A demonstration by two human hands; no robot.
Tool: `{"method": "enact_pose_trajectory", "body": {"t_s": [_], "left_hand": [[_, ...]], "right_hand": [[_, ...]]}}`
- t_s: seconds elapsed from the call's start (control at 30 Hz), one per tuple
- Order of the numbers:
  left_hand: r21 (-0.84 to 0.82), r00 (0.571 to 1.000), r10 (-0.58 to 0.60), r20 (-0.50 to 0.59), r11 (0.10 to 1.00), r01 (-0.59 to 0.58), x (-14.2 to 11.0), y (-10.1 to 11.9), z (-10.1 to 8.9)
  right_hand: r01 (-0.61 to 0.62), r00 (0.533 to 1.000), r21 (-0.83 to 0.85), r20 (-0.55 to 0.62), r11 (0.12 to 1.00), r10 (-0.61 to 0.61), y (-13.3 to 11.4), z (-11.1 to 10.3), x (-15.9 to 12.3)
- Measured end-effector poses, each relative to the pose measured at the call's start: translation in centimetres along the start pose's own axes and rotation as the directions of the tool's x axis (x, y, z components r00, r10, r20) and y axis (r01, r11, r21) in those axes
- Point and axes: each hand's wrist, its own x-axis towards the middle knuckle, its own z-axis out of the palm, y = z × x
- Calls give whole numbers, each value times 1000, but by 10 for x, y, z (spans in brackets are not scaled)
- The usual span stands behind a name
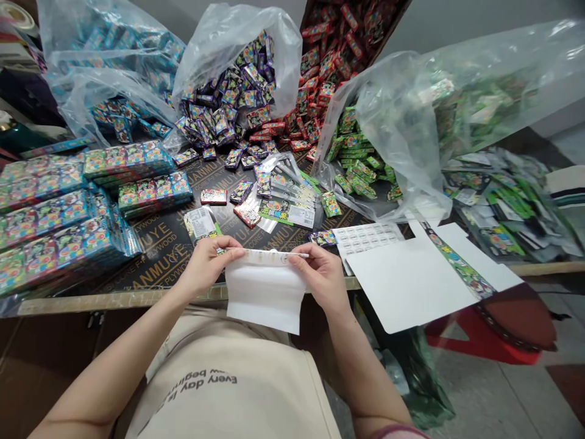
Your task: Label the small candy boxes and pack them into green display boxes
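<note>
Paper sheet (265,299) hangs across the near edge of the table (150,297), its top strip pinched at either end by the left hand (212,259) and right hand (322,274), to keep it taut by the look of it. Just beyond the paper, flat pouches (290,214) and small purple boxes (241,192) leave little room; bundled packs (68,247) sit left of it, while a white card (406,283) overlapping a label sheet (365,238) lies right
</note>
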Motion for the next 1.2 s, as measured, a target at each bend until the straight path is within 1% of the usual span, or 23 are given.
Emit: {"method": "enact_pose_trajectory", "body": {"t_s": [0.07, 0.1, 0.23, 0.33, 0.43, 0.57, 0.63, 0.67, 0.73, 0.77, 0.8, 0.87, 0.93, 0.97, 1.03, 1.13, 1.2], "left_hand": [[-27, 998, -66, 18, 997, 67, -1, -1, -1], [-33, 997, -81, 17, 996, 81, -1, -2, -1], [-36, 997, -83, 9, 996, 83, -2, -4, -2], [-37, 997, -74, 12, 997, 75, -2, -4, -2], [-28, 997, -81, 7, 996, 81, -2, -5, 0], [-40, 992, -120, 35, 992, 121, 0, -10, 3], [-57, 989, -143, 46, 988, 145, 4, -16, 4], [-69, 987, -158, 37, 985, 160, 7, -20, 3], [-104, 980, -197, -4, 975, 195, 14, -30, 0], [-124, 975, -219, -30, 969, 214, 17, -36, -3], [-147, 969, -242, -53, 961, 232, 21, -43, -6], [-193, 956, -283, -78, 945, 264, 28, -53, -13], [-231, 948, -307, -80, 931, 282, 34, -60, -18], [-247, 946, -318, -69, 924, 293, 36, -61, -19], [-267, 936, -352, -13, 903, 336, 41, -61, -18], [-263, 907, -412, 87, 869, 419, 48, -57, -9], [-240, 903, -416, 106, 871, 429, 53, -55, -2]], "right_hand": [[-7, 1000, 37, 1, 999, 7, 0, 1, -1], [-13, 1000, 53, 9, 998, 12, -1, 2, -2], [-34, 999, 90, 31, 995, 32, 0, 4, -1], [-15, 998, 89, 55, 996, 10, 3, 5, 1], [16, 999, 40, 44, 999, -17, 8, 8, 2], [35, 999, -54, 10, 998, -34, 16, 12, 4], [78, 997, -126, 19, 989, -77, 22, 8, 8], [120, 993, -182, 21, 976, -118, 27, 3, 11], [209, 976, -348, 20, 914, -215, 39, -10, 17], [232, 968, -450, 24, 862, -248, 48, -18, 20], [234, 966, -550, 37, 801, -257, 57, -26, 22], [194, 977, -713, 81, 674, -196, 77, -37, 23], [151, 988, -808, 101, 570, -118, 94, -39, 21], [135, 990, -834, 95, 535, -101, 101, -36, 19], [97, 992, -864, 46, 493, -114, 110, -29, 15], [19, 988, -891, -53, 454, -146, 115, -18, 10], [-7, 987, -892, -78, 451, -140, 116, -15, 8]]}}
